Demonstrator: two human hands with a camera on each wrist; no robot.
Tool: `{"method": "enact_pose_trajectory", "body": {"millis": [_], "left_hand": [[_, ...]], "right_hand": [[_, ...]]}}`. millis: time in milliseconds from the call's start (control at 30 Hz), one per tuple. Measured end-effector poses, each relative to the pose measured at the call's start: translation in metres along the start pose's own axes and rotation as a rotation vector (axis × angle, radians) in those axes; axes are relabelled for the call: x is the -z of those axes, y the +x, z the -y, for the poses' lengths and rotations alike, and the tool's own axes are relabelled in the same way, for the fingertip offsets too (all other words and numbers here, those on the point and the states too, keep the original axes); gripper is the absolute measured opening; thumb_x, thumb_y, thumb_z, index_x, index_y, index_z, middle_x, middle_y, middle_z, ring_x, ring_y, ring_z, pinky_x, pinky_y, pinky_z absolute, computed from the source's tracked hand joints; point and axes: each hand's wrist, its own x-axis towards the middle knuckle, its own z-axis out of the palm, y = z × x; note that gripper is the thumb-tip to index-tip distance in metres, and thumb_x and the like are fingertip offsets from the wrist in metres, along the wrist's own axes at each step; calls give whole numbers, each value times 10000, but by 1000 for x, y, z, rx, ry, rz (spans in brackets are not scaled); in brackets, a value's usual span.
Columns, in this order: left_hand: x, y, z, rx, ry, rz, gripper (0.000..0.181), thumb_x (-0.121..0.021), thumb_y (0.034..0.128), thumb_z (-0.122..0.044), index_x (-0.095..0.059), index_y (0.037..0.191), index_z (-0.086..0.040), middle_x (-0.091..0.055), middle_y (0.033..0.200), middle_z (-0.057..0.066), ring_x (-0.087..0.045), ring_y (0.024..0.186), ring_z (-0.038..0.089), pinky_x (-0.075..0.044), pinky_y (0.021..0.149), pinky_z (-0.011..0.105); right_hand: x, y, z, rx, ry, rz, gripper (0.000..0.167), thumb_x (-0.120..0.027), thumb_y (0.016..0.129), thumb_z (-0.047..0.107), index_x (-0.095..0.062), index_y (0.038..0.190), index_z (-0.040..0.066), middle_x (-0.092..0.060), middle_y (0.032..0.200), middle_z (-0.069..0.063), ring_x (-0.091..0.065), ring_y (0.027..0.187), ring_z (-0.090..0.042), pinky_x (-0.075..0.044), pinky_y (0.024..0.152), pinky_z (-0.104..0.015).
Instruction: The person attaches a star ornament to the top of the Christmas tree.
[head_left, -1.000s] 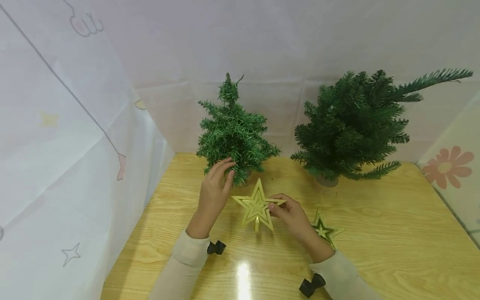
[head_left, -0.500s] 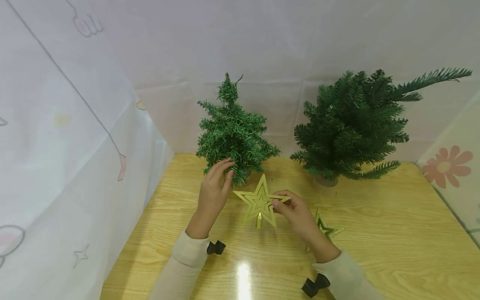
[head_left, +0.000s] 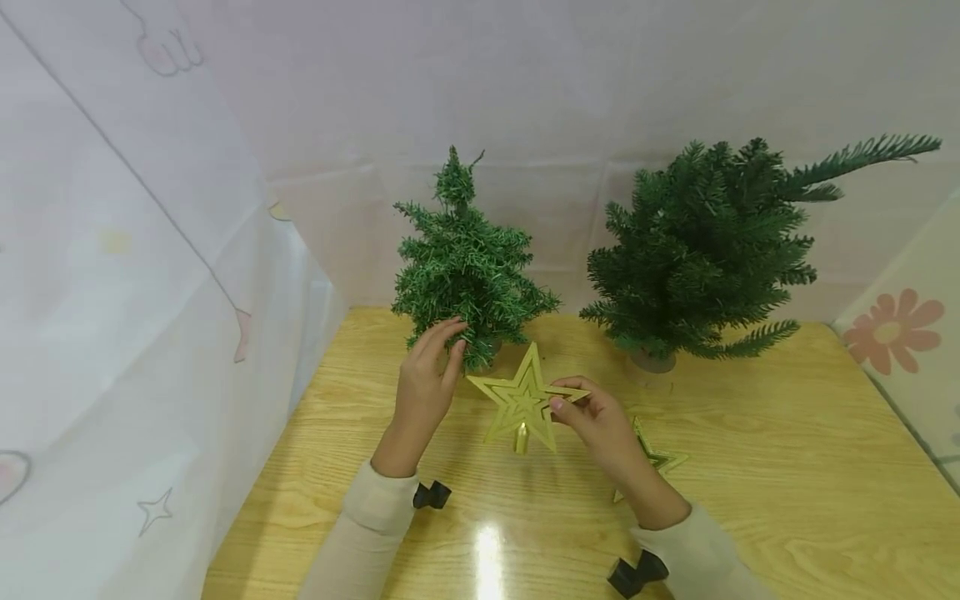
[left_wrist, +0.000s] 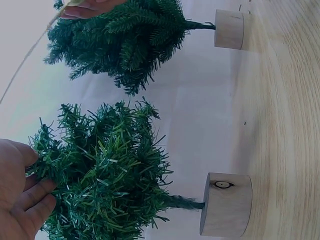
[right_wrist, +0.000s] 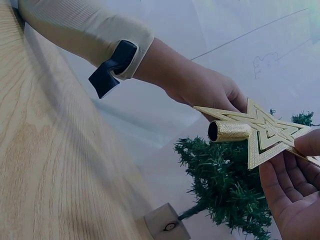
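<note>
My right hand (head_left: 600,421) pinches one point of a gold star tree topper (head_left: 527,398) between thumb and fingers, above the table. The star faces up toward the head camera, and its hollow round socket (right_wrist: 231,131) shows clearly in the right wrist view. To the left, my left hand (head_left: 426,375) is raised with fingers loosely bent before the lower branches of a small artificial Christmas tree (head_left: 465,267). In the left wrist view its fingers (left_wrist: 37,197) overlap the branch tips; whether they touch is unclear. That tree stands upright on a round wooden base (left_wrist: 227,205).
A darker, fuller artificial tree (head_left: 697,250) stands at the back right, one long branch sticking out. Partly hidden under my right forearm, a second gold star (head_left: 667,460) lies on the wooden table (head_left: 787,467). Printed cloth (head_left: 540,83) hangs behind and at the sides.
My right hand has shifted slightly right and away from me with the star, which now sits a little higher in the head view. My left hand has stayed almost still.
</note>
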Motion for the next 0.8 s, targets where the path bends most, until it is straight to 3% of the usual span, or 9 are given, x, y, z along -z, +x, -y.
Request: {"method": "enact_pose_trajectory", "body": {"millis": [233, 400, 600, 800], "left_hand": [[0, 1, 0, -2, 14, -4, 378, -628, 968, -129, -570, 1340, -92, -612, 1248, 120, -586, 1162, 273, -518, 925, 411], [0, 0, 2, -13, 17, -3, 369, -646, 952, -95, -586, 1316, -71, -616, 1249, 112, -582, 1171, 258, -510, 942, 390], [-1, -1, 3, -7, 15, 0, 361, -654, 945, -82, -599, 1302, -77, -608, 1276, 90, -570, 1191, 245, -498, 959, 385], [0, 0, 2, -3, 9, 1, 344, -647, 952, -95, -608, 1294, -81, -601, 1296, 77, -564, 1203, 240, -494, 965, 382]], "right_hand": [[0, -3, 7, 35, -21, -9, 282, -641, 967, 207, -617, 1210, 68, -623, 1065, -135, -643, 906, -237, -536, 880, -412], [0, -3, 8, 35, -33, -8, 283, -642, 966, 213, -620, 1211, 73, -629, 1068, -135, -647, 911, -234, -542, 863, -363], [1, -4, 9, 50, -16, -9, 279, -631, 973, 202, -615, 1213, 60, -622, 1078, -143, -635, 921, -253, -530, 887, -430], [2, -4, 9, 62, -8, -23, 281, -629, 975, 195, -613, 1215, 49, -626, 1066, -140, -631, 921, -278, -537, 877, -371]]}}
